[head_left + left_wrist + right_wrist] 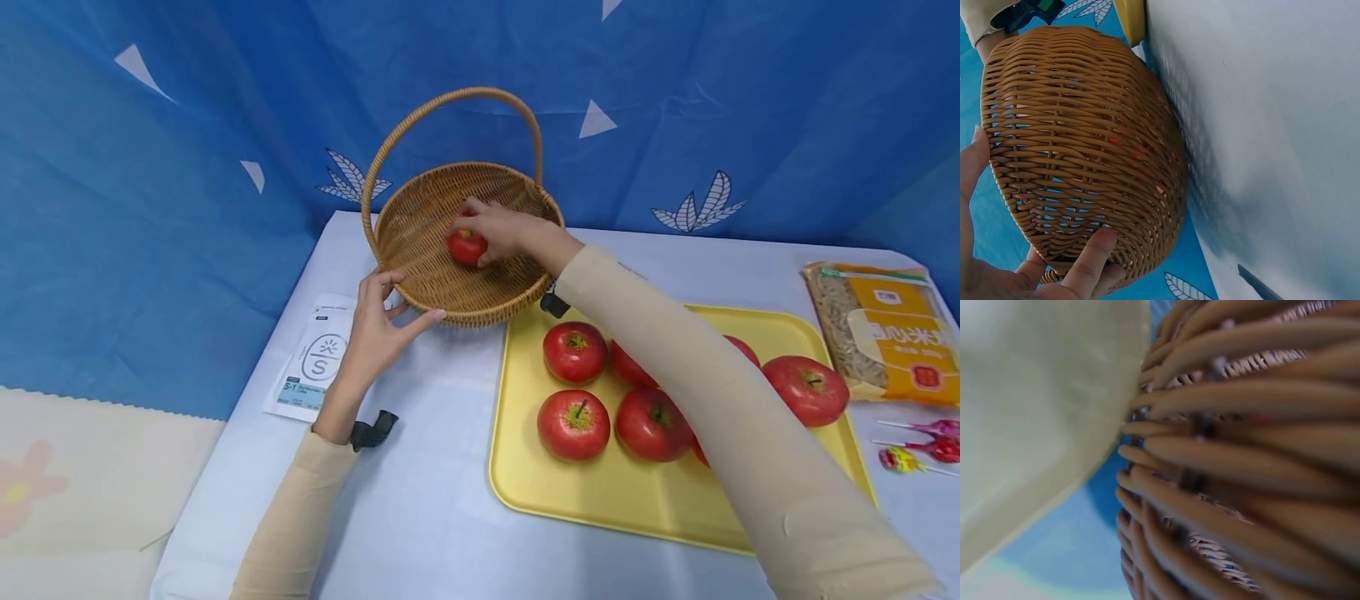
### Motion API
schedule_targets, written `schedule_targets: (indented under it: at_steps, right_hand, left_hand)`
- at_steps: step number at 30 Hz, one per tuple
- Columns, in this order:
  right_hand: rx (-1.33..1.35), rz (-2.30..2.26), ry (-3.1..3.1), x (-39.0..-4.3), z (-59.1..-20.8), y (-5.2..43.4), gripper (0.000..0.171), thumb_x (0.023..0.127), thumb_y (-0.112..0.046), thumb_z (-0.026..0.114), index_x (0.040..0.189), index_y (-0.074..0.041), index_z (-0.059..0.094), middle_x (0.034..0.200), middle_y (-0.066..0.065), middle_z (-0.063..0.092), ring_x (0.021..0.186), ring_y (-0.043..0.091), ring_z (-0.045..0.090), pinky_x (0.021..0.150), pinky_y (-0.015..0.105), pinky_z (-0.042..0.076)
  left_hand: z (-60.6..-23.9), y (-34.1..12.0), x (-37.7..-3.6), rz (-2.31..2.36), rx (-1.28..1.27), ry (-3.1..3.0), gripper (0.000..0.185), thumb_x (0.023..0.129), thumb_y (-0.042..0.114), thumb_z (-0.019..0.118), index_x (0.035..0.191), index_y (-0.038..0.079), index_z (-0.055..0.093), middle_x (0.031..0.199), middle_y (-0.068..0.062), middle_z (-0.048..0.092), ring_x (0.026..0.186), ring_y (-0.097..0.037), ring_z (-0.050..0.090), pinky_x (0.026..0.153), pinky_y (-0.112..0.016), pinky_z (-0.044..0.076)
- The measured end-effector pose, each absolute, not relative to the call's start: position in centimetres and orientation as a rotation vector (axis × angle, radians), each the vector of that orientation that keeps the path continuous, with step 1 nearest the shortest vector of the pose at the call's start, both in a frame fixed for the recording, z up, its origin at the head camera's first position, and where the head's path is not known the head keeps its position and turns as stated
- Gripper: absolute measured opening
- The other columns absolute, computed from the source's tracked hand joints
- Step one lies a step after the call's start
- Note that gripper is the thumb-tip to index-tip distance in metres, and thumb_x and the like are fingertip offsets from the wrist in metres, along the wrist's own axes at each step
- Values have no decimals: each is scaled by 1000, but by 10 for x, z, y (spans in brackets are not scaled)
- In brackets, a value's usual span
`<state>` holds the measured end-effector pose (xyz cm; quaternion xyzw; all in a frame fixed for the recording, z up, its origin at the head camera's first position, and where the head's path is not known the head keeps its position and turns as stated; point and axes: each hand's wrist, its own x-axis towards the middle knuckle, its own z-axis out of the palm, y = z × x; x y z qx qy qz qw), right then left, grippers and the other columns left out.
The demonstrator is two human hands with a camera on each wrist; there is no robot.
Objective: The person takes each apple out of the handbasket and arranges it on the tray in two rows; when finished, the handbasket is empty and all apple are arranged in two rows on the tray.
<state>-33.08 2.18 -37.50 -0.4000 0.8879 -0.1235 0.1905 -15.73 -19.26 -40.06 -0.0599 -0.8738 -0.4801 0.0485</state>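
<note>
A round wicker basket [420, 229] with a tall arched handle stands on the table, its opening facing me. My left hand [375, 325] holds its near left rim; in the left wrist view the fingers [1088, 262] lie against the woven outer wall [1085, 137]. Inside the basket, my right hand [504, 229] grips a red apple [467, 247], fingers over its top. Basket weave [1247, 450] fills most of the right wrist view, hiding that hand. Several more apples [574, 425] rest on a yellow tray [570, 496], some covered by my right sleeve.
A white packet [303, 375] lies left of the basket, partly behind my left hand. Right of the tray are an orange food bag [892, 333] and several wrapped lollipops [937, 450]. Behind the table hangs a blue patterned cloth [675, 108].
</note>
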Motion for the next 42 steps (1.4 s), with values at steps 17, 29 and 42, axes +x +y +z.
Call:
schedule_targets:
  at_steps: [17,29,42]
  right_hand:
    - [-1261,-654,2632,-308,-349,51,60,77,-28,83,130,-22,56,131,14,41,117,30,44,97,46,50]
    - [-1265,-787,2972,-191,-299,191,69,66,-18,90,128,-19,59,119,17,47,101,29,51,70,44,56]
    - [-288,-674,3152,-31,-363,344,87,50,-6,97,127,-3,55,119,26,39,106,30,39,55,-1,38]
  left_hand:
    - [-400,-192,-157,-1458,-180,-2677,79,80,37,81,136,5,38,150,-21,26,143,-34,33,102,-42,52]
    - [-401,-190,-164,-1468,-189,-2679,80,80,36,81,138,1,37,152,-21,24,145,-36,30,104,-42,51]
    - [-399,-191,-162,-1401,-167,-2710,83,79,43,80,138,6,37,153,-21,24,144,-38,31,103,-43,51]
